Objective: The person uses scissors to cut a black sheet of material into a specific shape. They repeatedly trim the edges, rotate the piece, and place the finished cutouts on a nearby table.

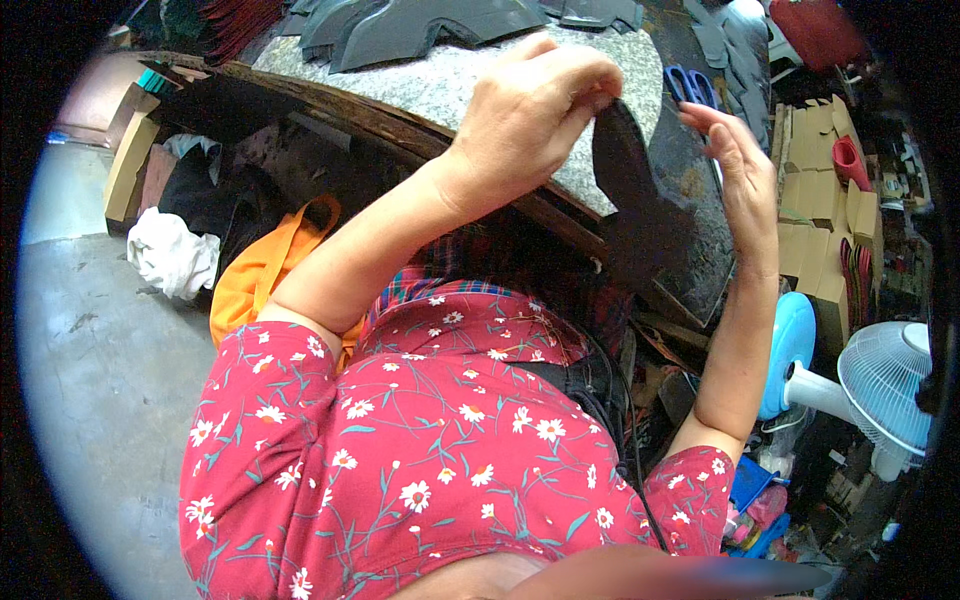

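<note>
Over the speckled stone table (450,85) we note the left hand (530,115) pinching the dark cut piece (625,165) at its top (long axis hanging downward), the right hand (740,165) open just beside it.

Even daylight, fisheye bending, dark rim

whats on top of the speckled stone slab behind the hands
On the stone slab, dark cut pieces lie spread along its far edge, with blue-handled scissors to the right. The left hand and the dark piece it pinches cover part of the slab's surface.
</note>
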Available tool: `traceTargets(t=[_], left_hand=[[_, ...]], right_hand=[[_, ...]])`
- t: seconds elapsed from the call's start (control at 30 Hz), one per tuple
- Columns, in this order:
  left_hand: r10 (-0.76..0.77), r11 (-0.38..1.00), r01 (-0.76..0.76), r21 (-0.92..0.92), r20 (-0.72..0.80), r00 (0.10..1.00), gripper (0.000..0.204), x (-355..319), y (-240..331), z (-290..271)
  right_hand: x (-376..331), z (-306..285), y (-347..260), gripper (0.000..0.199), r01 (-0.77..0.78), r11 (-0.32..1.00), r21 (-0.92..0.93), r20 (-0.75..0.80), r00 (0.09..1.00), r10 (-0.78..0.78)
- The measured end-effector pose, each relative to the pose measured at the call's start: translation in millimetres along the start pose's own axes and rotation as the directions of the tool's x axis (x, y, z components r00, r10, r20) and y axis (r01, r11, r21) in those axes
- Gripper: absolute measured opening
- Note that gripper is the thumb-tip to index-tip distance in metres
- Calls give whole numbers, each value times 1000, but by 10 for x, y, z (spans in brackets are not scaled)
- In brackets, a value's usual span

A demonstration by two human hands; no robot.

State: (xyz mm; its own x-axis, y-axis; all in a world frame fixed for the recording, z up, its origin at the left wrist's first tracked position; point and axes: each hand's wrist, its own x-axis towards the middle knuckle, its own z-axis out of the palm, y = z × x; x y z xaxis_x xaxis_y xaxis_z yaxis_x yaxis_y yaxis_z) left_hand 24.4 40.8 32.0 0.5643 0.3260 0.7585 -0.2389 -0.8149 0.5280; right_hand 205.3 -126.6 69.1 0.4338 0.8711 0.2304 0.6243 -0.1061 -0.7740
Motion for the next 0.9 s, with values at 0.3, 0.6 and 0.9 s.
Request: traceTargets(t=[0.3,0.6,0.9], left_hand=[[-372,625,487,-610,316,873,16,113,-61,172],[-365,598,724,-344,687,628,23,111,-127,-121],[-200,966,239,-102,292,935,17,204,-54,-45]], right_hand=[[-127,526,-269,23,-268,733,625,182,963,197],[-117,567,-142,16,-181,803,567,67,983,174],[-78,690,-36,20,-21,941,337,-60,997,44]])
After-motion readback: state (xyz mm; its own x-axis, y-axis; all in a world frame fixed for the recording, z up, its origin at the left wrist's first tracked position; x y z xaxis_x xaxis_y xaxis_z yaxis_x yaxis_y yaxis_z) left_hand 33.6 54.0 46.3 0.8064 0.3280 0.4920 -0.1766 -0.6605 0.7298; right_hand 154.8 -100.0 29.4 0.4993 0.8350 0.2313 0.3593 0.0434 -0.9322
